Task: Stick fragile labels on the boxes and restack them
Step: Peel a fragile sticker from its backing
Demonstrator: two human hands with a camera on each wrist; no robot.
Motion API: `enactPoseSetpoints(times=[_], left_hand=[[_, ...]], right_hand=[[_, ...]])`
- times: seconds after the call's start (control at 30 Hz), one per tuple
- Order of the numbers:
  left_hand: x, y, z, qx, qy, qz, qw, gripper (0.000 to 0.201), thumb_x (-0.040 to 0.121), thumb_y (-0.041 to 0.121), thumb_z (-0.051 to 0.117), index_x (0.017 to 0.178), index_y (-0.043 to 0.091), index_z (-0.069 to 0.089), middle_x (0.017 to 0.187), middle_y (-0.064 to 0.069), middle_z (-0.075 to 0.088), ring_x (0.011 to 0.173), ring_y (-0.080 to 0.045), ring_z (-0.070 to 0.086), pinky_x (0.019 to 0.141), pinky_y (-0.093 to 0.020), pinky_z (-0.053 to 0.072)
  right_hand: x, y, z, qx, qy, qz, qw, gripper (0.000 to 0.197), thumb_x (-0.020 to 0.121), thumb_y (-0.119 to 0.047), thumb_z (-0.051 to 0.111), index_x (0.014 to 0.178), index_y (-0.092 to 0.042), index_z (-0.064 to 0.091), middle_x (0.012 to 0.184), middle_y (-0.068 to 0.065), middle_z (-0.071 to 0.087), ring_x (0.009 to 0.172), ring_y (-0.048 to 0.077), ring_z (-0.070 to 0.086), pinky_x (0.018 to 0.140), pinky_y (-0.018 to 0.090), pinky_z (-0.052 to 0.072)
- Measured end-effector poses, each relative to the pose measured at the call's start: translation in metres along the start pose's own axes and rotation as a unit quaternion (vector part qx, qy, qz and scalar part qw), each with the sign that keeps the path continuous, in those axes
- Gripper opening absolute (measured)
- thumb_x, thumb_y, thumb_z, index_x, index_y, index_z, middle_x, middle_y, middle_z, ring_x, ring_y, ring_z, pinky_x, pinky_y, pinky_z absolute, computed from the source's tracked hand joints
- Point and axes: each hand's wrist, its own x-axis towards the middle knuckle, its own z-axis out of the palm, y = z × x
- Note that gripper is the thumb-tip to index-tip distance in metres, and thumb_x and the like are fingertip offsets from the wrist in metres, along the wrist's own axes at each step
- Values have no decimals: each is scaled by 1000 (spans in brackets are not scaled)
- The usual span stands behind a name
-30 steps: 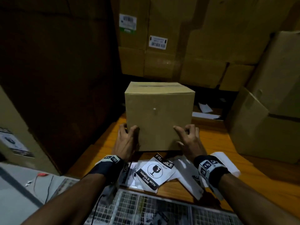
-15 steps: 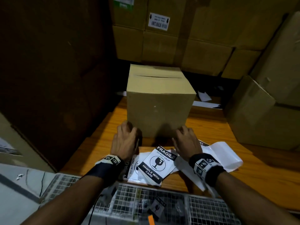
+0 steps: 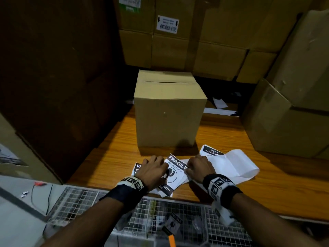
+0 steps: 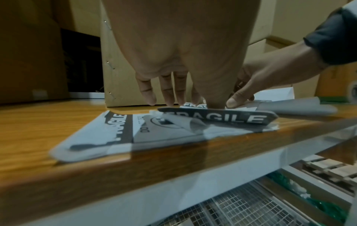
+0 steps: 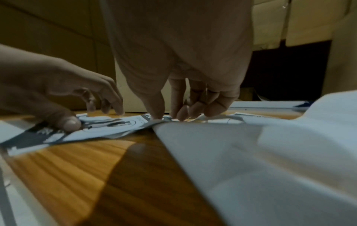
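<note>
Both hands have left the box and come down to the labels. The left hand presses one label, hiding its middle; "FRAGILE", "DO NOT DROP" are readable. The right hand pinches its corner.

Head view: dim, warm lighting; the left side is falling into near-black shadow. The box is casting a shadow toward the near edge of the worktop. Straight lines are bowing at the frame edges. Both wrist views are smearing with motion blur; the white sheet is sitting out of focus.
</note>
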Motion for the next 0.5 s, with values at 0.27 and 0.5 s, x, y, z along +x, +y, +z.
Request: enactPoseSetpoints(times=[0.27, 0.5], left_hand=[[5, 10, -15, -36, 78, -12, 996, 75, 93, 35, 61, 153, 31, 17, 128, -3, 43, 109, -22, 40, 85, -39, 37], [8, 1, -32, -3, 121, 14, 993, 27, 100, 35, 51, 126, 29, 55, 122, -2, 49, 110, -22, 40, 85, -37, 31]], right_hand=[[-13, -12, -1, 200, 78, -41, 976, 11, 85, -23, 68, 78, -26, 59, 90, -3, 61, 86, 16, 59, 77, 35, 50], [-29, -16, -6, 289, 87, -112, 947, 8, 86, -21, 73, 83, -21, 66, 81, -10, 67, 77, 3, 61, 70, 24, 51]])
